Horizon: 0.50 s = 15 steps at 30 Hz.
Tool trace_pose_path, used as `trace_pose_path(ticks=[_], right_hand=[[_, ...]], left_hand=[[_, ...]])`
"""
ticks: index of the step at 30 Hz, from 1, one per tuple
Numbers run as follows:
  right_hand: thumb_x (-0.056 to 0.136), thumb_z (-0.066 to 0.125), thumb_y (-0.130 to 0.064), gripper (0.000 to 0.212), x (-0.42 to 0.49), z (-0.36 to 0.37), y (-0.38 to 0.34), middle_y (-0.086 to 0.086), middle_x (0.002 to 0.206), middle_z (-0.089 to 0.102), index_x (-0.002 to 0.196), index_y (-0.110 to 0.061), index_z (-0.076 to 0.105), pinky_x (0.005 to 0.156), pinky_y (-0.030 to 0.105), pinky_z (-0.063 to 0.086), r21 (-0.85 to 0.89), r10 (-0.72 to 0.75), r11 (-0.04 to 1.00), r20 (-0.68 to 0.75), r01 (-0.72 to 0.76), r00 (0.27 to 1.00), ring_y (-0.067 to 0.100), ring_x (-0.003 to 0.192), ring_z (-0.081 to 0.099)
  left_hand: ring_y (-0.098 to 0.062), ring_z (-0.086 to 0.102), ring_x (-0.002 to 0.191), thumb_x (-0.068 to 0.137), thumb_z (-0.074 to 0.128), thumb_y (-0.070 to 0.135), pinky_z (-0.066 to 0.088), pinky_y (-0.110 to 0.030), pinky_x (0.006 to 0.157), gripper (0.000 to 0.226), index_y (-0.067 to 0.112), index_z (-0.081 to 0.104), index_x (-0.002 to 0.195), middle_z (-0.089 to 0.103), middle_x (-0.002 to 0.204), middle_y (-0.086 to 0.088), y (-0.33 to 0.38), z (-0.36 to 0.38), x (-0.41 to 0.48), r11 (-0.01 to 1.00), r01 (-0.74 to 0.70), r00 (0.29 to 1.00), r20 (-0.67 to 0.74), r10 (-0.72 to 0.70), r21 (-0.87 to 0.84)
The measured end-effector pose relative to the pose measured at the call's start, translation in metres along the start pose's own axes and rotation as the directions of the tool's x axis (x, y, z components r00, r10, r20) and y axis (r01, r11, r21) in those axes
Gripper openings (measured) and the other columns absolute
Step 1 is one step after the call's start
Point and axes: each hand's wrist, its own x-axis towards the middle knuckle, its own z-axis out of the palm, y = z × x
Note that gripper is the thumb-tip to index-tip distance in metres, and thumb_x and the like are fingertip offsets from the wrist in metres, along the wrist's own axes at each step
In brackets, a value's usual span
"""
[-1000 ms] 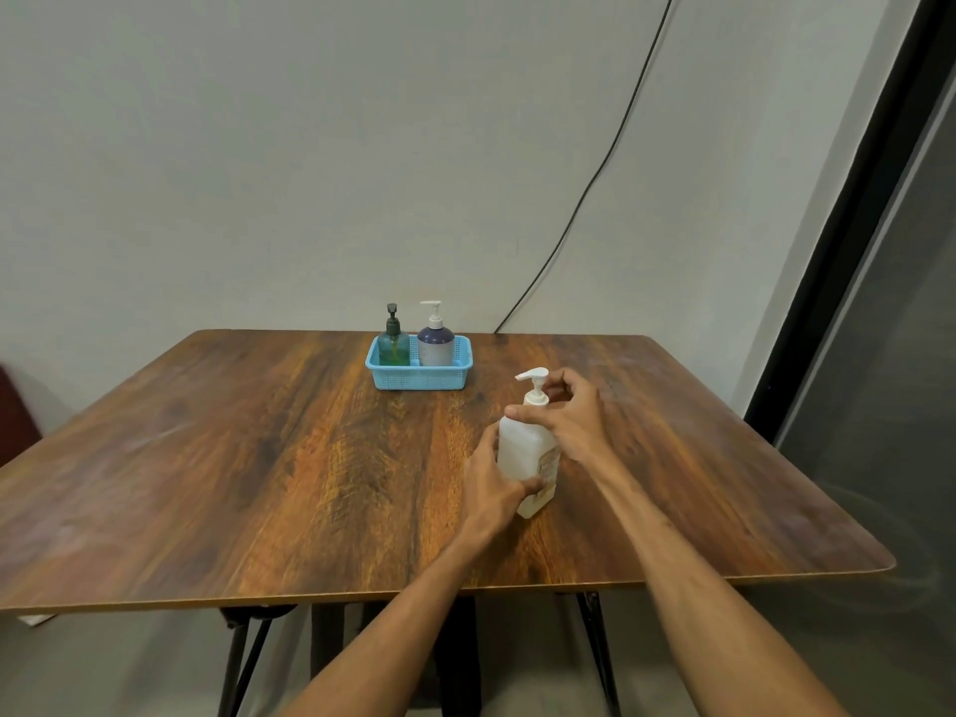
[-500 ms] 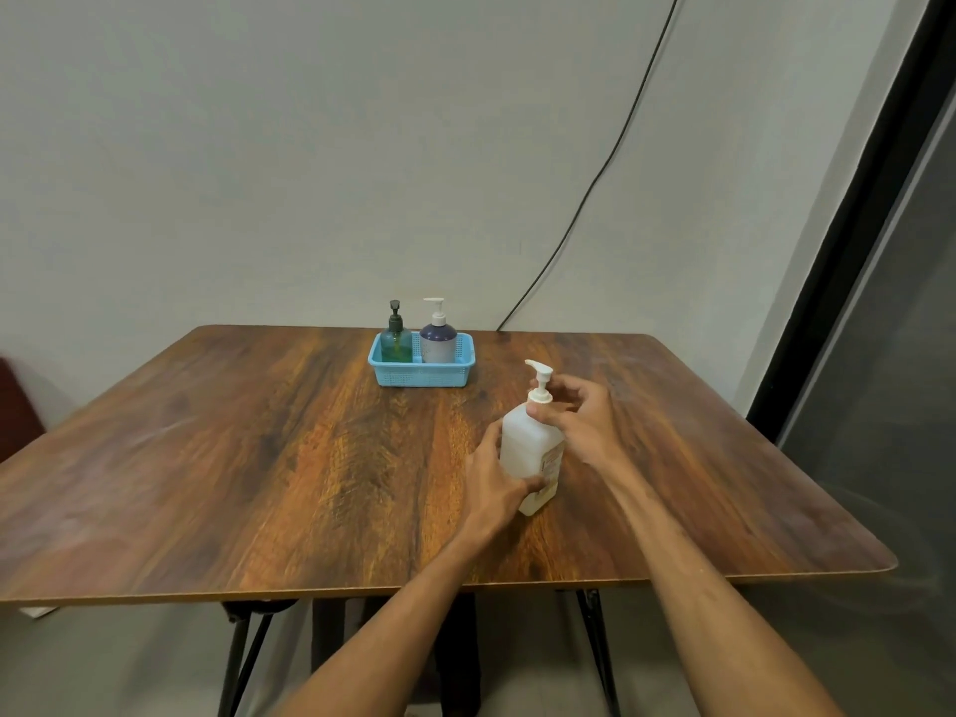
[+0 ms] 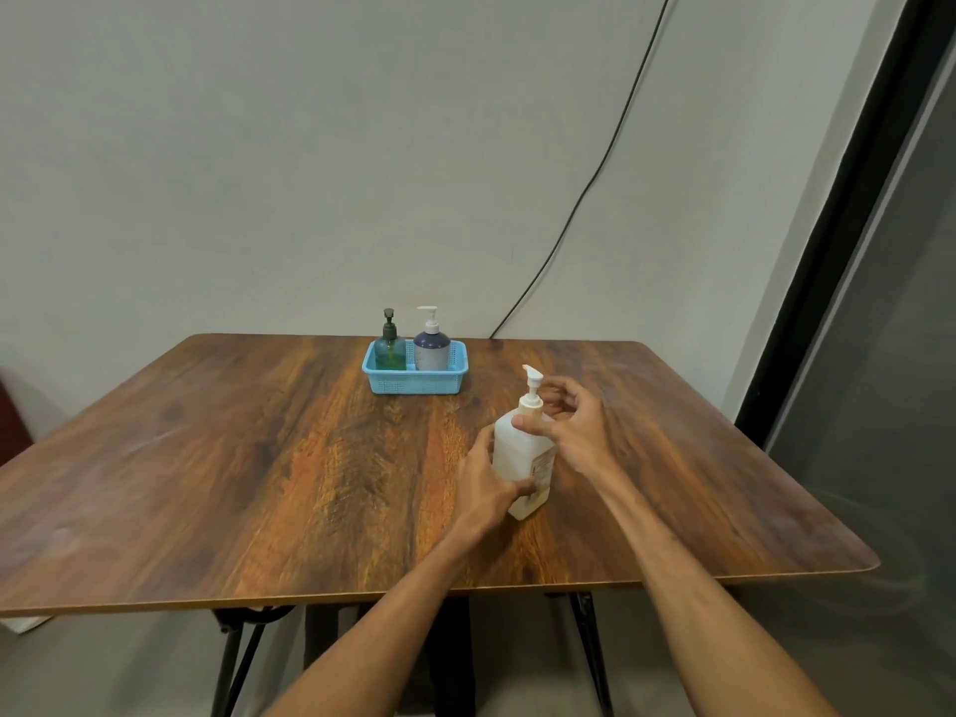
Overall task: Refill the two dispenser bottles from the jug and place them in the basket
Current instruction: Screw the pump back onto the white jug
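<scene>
A white pump jug stands upright on the wooden table, right of centre. My left hand grips its lower body from the left. My right hand has its thumb and fingers curled round the collar of the white pump head. At the far edge sits a blue basket holding two dispenser bottles side by side: a green one with a dark pump on the left and a white one with a dark blue shoulder on the right.
A black cable runs down the wall to the table's back edge. A dark door frame stands to the right of the table. Black table legs show below the front edge.
The pump head has turned, its spout swinging from pointing left to pointing away, as my right hand twisted at the collar. My left hand has kept hold of the jug.
</scene>
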Motion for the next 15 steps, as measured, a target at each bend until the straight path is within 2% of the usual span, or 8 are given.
trace_pose_path(ticks=[3, 5, 7, 9, 11, 15], right_hand=[[0.054, 0.095, -0.037, 0.094, -0.01, -0.016, 0.015, -0.004, 0.129, 0.063, 0.137, -0.024, 0.052, 0.096, 0.036, 0.051, 0.072, 0.068, 0.995, 0.081, -0.074, 0.994, 0.013, 0.118, 0.059], [0.052, 0.094, -0.043, 0.101, -0.02, -0.025, 0.03, -0.007, 0.135, 0.058, 0.141, -0.029, 0.048, 0.102, 0.04, 0.048, 0.059, 0.14, 0.987, 0.148, -0.15, 0.979, 0.012, 0.125, 0.053], [0.062, 0.092, -0.028, 0.087, -0.028, -0.027, 0.042, -0.011, 0.132, 0.059, 0.138, -0.033, 0.05, 0.099, 0.036, 0.05, 0.021, 0.183, 0.981, 0.244, -0.194, 0.952, 0.011, 0.125, 0.053], [0.071, 0.086, -0.01, 0.074, -0.029, -0.025, 0.048, -0.012, 0.125, 0.063, 0.131, -0.038, 0.051, 0.088, 0.028, 0.054, 0.032, 0.215, 0.971, 0.324, -0.238, 0.921, 0.011, 0.121, 0.056], [0.076, 0.08, -0.004, 0.071, -0.023, -0.024, 0.05, -0.015, 0.122, 0.063, 0.13, -0.039, 0.05, 0.08, 0.025, 0.056, 0.034, 0.222, 0.967, 0.378, -0.253, 0.899, 0.01, 0.119, 0.058], [0.08, 0.078, -0.004, 0.081, 0.004, -0.025, 0.058, -0.014, 0.137, 0.053, 0.147, -0.027, 0.04, 0.092, 0.027, 0.052, 0.006, 0.204, 0.974, 0.403, -0.225, 0.892, 0.009, 0.128, 0.05]], left_hand=[[-0.008, 0.053, 0.117, 0.061, 0.092, 0.03, 0.049, -0.023, 0.092, 0.096, 0.024, 0.04, 0.14, 0.053, 0.129, 0.012, 0.0, -0.009, 0.0, 0.999, 0.01, 0.999, 0.052, -0.008, -0.05], [-0.007, 0.054, 0.116, 0.059, 0.093, 0.037, 0.049, -0.023, 0.091, 0.102, 0.023, 0.037, 0.143, 0.052, 0.13, 0.012, -0.005, -0.014, -0.003, 0.998, 0.019, 0.999, 0.047, -0.016, -0.065], [-0.008, 0.057, 0.115, 0.058, 0.092, 0.04, 0.052, -0.027, 0.091, 0.098, 0.023, 0.041, 0.14, 0.055, 0.13, 0.009, -0.009, -0.017, -0.003, 0.999, 0.005, 0.999, 0.038, -0.003, -0.055], [-0.005, 0.058, 0.11, 0.062, 0.091, 0.037, 0.052, -0.021, 0.085, 0.086, 0.025, 0.046, 0.133, 0.057, 0.126, 0.011, -0.008, -0.021, 0.0, 0.999, -0.013, 0.998, 0.067, 0.015, -0.04], [-0.003, 0.059, 0.107, 0.065, 0.09, 0.034, 0.053, -0.018, 0.082, 0.081, 0.023, 0.048, 0.134, 0.059, 0.124, 0.011, -0.008, -0.024, 0.007, 0.999, -0.016, 0.993, 0.116, 0.019, -0.028], [-0.007, 0.063, 0.11, 0.066, 0.089, 0.036, 0.057, -0.033, 0.091, 0.085, 0.023, 0.048, 0.14, 0.061, 0.13, 0.006, -0.016, -0.032, 0.036, 1.0, 0.0, 0.978, 0.207, 0.003, -0.015]])
